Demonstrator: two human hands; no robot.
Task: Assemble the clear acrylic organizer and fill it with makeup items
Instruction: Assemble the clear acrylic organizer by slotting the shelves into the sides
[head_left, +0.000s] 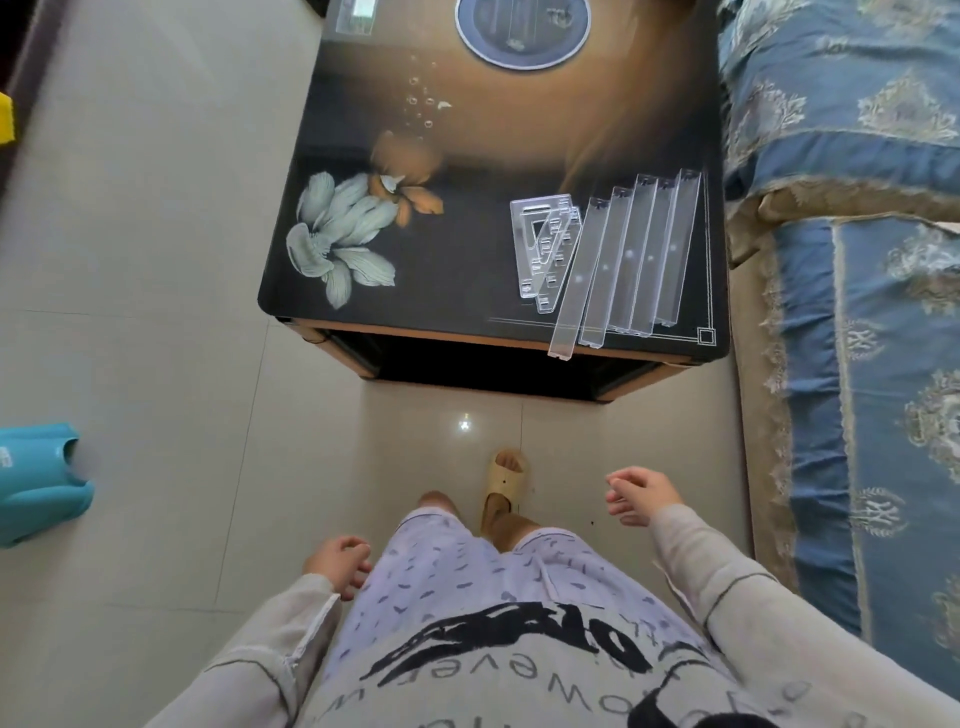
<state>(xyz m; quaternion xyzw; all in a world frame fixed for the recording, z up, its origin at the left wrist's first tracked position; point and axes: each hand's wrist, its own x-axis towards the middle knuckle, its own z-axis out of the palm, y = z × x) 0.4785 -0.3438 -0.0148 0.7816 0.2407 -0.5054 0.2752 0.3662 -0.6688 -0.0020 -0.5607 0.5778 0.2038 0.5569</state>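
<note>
Acrylic organizer, unassembled: strips and side panels are lying at the near right corner of the table; left hand and right hand are hanging loosely curled, empty; securing the overhanging strip first is advisable.

Several clear acrylic strips are lying flat, side by side and unassembled, at the surface's 5 o'clock corner. They are pointing toward 1 o'clock, and the leftmost is overhanging the near edge. Two slotted clear side panels are lying overlapped, touching them at 9 o'clock.
</note>
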